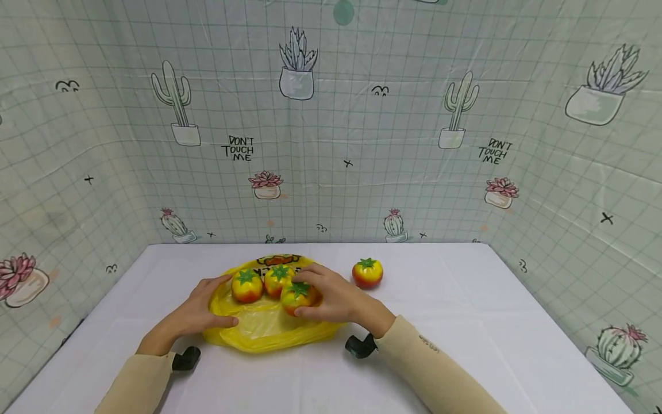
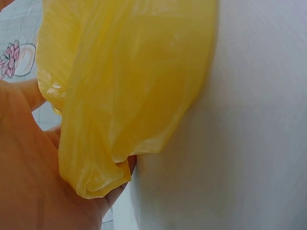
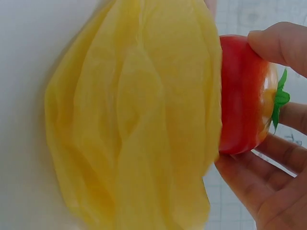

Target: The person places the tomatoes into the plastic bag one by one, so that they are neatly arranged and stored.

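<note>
In the head view my right hand (image 1: 331,296) grips a glossy red-and-yellow tomato (image 1: 297,296) with a green leafy top, thumb on the near side and fingers on the far side. The tomato is over the right part of a yellow plastic bag (image 1: 258,339), whose near rim hides its lower part in the right wrist view. Two more tomatoes, one at the left (image 1: 246,286) and one in the middle (image 1: 278,280), sit inside the wide-mouthed bag. At the bag's left side, my left hand (image 1: 199,307) rests with thumb and fingers spread along the rim.
Another tomato (image 1: 368,273) stands on the white table (image 1: 445,322), right of the bag and beyond my right forearm. Cactus-printed cloth walls (image 1: 331,115) close off the back and both sides. Dark wrist straps (image 1: 360,347) hang below my sleeves.
</note>
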Tool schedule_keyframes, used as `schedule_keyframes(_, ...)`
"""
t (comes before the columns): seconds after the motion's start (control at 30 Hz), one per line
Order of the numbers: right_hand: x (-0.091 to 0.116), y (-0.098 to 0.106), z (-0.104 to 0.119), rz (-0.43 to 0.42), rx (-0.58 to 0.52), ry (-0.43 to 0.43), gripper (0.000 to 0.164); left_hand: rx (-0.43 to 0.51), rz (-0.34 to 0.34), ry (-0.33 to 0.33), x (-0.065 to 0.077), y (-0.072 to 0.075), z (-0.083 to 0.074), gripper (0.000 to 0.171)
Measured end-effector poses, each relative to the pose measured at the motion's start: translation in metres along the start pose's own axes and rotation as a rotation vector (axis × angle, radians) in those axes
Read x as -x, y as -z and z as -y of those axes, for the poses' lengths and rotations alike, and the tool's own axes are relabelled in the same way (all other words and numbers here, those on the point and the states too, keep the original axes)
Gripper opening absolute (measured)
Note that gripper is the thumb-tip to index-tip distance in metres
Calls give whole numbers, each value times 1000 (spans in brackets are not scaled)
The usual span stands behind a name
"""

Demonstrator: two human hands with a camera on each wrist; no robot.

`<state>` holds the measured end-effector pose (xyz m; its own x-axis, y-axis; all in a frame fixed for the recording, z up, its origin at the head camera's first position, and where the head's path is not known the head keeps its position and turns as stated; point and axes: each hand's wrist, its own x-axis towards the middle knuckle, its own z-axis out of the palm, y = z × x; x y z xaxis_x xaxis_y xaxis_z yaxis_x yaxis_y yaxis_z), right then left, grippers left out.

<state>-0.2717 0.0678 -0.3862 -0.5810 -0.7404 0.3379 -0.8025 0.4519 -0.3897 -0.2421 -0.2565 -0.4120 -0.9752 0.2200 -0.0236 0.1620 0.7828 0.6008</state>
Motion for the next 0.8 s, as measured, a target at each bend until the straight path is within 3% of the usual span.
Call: schedule_keyframes(0.8, -29, -29, 21, 84, 10, -23, 55, -2, -11, -15, 1, 0, -1, 100)
